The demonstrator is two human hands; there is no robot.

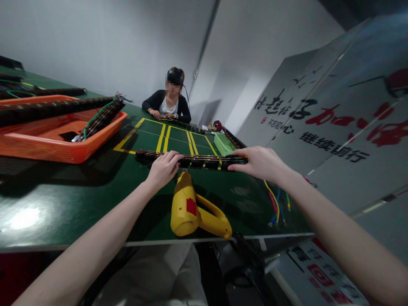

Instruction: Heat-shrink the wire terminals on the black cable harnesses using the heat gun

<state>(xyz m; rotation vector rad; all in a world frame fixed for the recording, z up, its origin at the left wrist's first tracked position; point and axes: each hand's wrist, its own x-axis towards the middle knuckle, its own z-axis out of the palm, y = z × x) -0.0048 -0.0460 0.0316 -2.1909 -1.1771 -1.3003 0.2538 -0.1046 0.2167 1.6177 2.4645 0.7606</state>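
Wire bundle (204, 162): on the green table (79, 195), under both hands.
Left hand (164, 169): fingers together on top; can't tell if it grips.
Right hand (256, 161): pinching the right end.
Wires: look already bunched; can't tell what's left.
Wall (283, 91): says "加油", "不忘初心", "继续前行".
Yellow gun (185, 208): red label, too small to read.

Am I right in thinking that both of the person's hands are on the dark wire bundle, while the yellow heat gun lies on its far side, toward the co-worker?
Not quite: the head view shows the yellow heat gun on the near side, toward the camera wearer. The left hand and right hand are indeed on the dark wire bundle.
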